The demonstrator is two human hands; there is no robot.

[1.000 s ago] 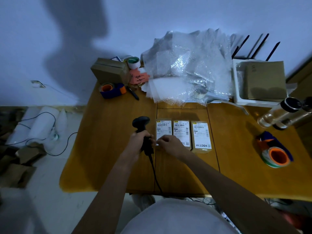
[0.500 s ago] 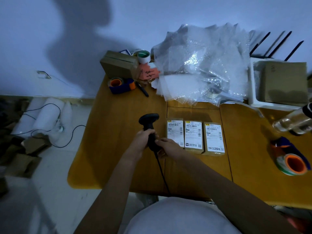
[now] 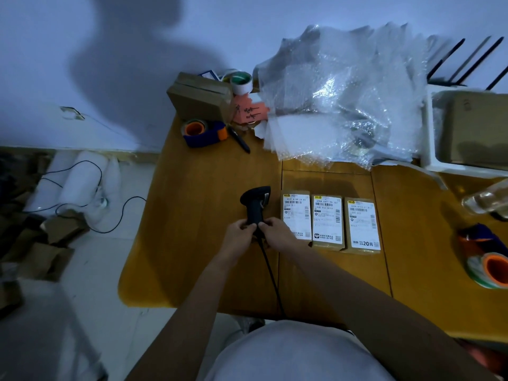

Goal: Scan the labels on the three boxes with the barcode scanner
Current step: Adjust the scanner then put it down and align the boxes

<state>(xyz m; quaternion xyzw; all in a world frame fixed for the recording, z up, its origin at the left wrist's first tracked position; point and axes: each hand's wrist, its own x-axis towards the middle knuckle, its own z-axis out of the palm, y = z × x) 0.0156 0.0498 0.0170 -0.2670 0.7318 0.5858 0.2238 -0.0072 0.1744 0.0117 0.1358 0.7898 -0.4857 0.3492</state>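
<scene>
Three flat cardboard boxes with white shipping labels lie side by side on the wooden table [image 3: 209, 243]: the left box [image 3: 295, 213], the middle box [image 3: 327, 220] and the right box [image 3: 362, 224]. A black corded barcode scanner [image 3: 255, 203] stands just left of them, its head pointing up and away. My left hand [image 3: 238, 234] and my right hand [image 3: 276, 235] both grip the scanner's handle low down. My right hand covers the left box's near corner.
A heap of bubble wrap [image 3: 341, 97] fills the back of the table. A cardboard box [image 3: 200, 99], tape dispenser [image 3: 202, 132], pen [image 3: 239, 140] and tape roll [image 3: 241, 82] sit at back left. A white tray [image 3: 437, 166] and another tape dispenser [image 3: 486, 259] are at the right.
My right hand has moved left from the left box's edge onto the scanner's handle, joining my left hand. The scanner's head has turned slightly rightward. The view has shifted.
</scene>
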